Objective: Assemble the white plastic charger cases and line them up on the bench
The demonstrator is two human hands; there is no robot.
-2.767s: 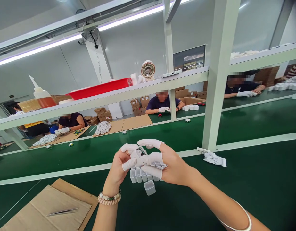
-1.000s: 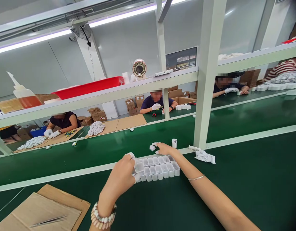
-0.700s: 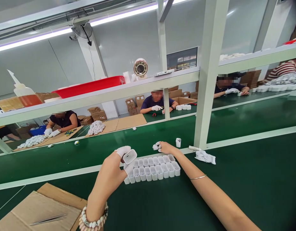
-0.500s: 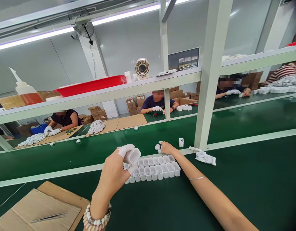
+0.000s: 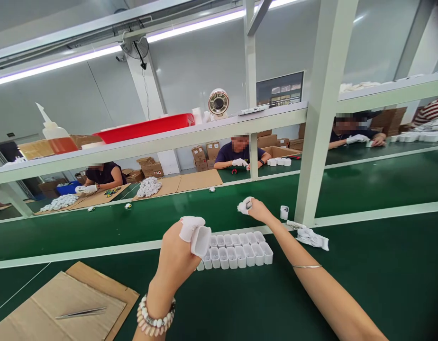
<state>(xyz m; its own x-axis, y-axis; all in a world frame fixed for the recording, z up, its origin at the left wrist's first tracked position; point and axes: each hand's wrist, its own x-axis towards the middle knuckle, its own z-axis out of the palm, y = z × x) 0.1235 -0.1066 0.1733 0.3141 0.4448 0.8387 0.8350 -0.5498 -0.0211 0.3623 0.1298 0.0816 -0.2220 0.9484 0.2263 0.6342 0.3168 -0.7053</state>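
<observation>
My left hand (image 5: 178,253), with white coverings on some fingers, is closed round a white plastic housing (image 5: 201,241) whose hollow end is tilted toward me. Two rows of similar open-topped white housings (image 5: 236,255) stand upright beside it, partly hidden by this hand. Over the far green belt, my right hand (image 5: 252,208) has its white-covered fingers pinched together. Something dark shows between these fingers, too small to make out. A white piece with a dark mark (image 5: 284,212) stands on the belt to the right of that hand.
A frame post (image 5: 320,123) rises at the right, with crumpled white gloves (image 5: 313,238) at its foot. Tweezers (image 5: 82,312) lie on cardboard (image 5: 41,315) at lower left. Small pieces (image 5: 128,206) sit on the belt. Co-workers sit beyond it; a red tray (image 5: 148,128) rests on the shelf.
My right hand has moved up and away over the belt, its fingers drawn together. My left hand has turned the housing slightly. The pieces on the belt have shifted right.
</observation>
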